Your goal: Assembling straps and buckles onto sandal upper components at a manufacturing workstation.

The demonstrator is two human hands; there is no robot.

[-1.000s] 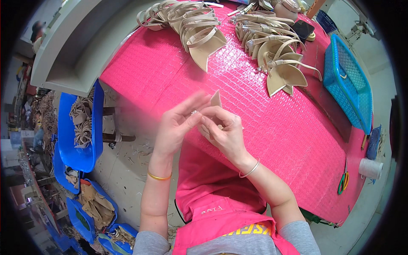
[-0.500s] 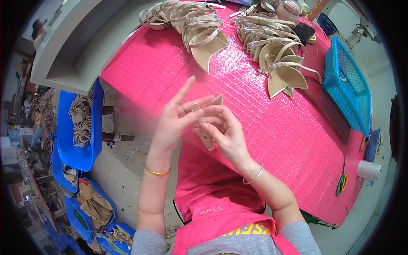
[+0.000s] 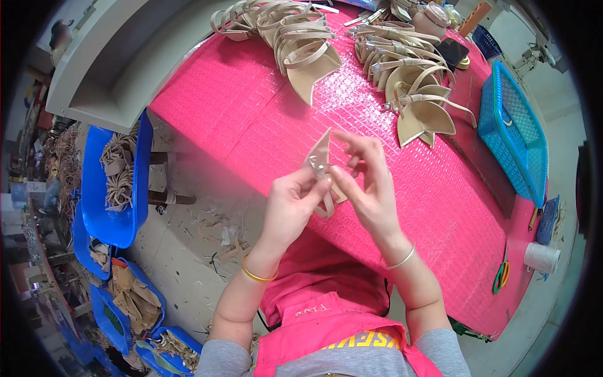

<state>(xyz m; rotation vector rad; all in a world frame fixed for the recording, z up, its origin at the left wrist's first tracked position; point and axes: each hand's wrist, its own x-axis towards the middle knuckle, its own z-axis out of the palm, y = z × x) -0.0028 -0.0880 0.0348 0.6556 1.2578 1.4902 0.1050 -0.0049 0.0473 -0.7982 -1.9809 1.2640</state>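
Observation:
Over the near edge of the pink-covered table (image 3: 251, 119), both hands hold a beige shoe upper piece (image 3: 321, 149) with a pointed end and a thin strap. My left hand (image 3: 286, 207) is closed, its thumb and fingers pinching the piece beside a small shiny buckle (image 3: 318, 168). My right hand (image 3: 375, 198) grips the other side, its thumb by the buckle and its fingers curled near the point. Parts of the strap are hidden by the fingers. Farther off lie two overlapping rows of similar strapped pieces, a left row (image 3: 312, 70) and a right row (image 3: 426, 119) with buckles.
At the right are a turquoise basket (image 3: 512, 135), scissors (image 3: 501, 276) and a white thread spool (image 3: 541, 257). A phone (image 3: 451, 51) lies beyond the right row. Blue bins (image 3: 135, 220) with beige parts stand at the left, below a grey shelf unit (image 3: 135, 63).
Both hands have shifted right with the piece, which now points upward with its buckle showing. The left index finger, stretched out before, has folded onto it.

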